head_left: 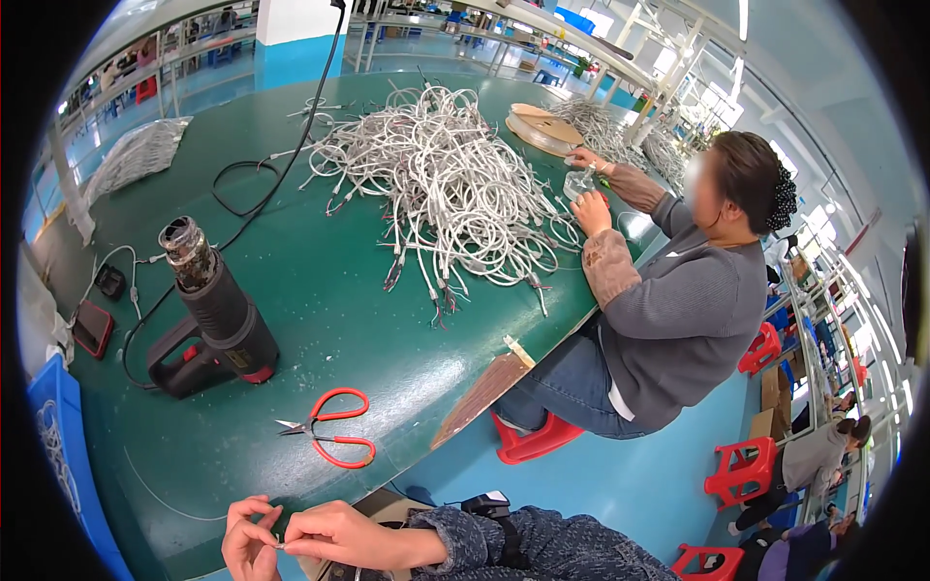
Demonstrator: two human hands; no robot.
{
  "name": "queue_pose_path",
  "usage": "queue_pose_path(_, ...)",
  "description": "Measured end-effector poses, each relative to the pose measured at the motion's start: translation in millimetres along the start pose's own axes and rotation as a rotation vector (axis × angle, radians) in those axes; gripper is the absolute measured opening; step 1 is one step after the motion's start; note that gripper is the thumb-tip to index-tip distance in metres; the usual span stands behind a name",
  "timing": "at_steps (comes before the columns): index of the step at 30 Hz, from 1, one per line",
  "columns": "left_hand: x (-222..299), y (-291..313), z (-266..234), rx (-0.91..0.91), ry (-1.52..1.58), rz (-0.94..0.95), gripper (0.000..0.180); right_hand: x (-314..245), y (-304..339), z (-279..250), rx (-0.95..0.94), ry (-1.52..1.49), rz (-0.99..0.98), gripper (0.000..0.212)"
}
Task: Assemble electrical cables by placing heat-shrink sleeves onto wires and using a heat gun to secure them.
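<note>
At the table's near edge, my left hand (250,540) and my right hand (354,537) meet, fingertips pinched together. Between them shows a tiny pale bit, too small to name. A thin, whitish strand (167,502) curves over the green table (320,300) and ends by my left hand; whether I hold it, I cannot tell. Beyond my hands lie scissors (327,426) with red handles, blades spread and pointing left. A dark heat gun (221,315) stands farther back on the left, its metal nozzle upward.
A big heap of white cables (446,184) covers the far middle. At right, a seated co-worker (668,300) handles a clear plastic piece near a spool (544,130). A black cord (281,179), a red-edged phone (92,327) and a blue bin (73,455) are on the left.
</note>
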State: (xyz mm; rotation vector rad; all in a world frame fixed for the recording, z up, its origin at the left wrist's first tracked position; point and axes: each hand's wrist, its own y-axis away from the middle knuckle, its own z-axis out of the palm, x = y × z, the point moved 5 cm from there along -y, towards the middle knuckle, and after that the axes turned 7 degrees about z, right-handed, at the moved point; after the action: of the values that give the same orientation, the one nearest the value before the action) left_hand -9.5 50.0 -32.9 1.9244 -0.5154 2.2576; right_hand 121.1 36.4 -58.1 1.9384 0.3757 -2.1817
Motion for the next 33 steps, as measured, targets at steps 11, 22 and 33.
queue_pose_path(11, 1, 1, 4, 0.017, 0.047, -0.023, 0.006, -3, 1, -1, 0.008, -0.008, -0.011, 0.013)
queue_pose_path(22, 3, 3, 9, 0.027, 0.042, -0.009, 0.006, -6, 3, 0, 0.073, 0.035, -0.109, 0.015)
queue_pose_path(33, 14, 5, 13, 0.081, -0.237, 0.042, 0.005, -17, 5, 1, 0.054, -0.047, -0.065, 0.012)
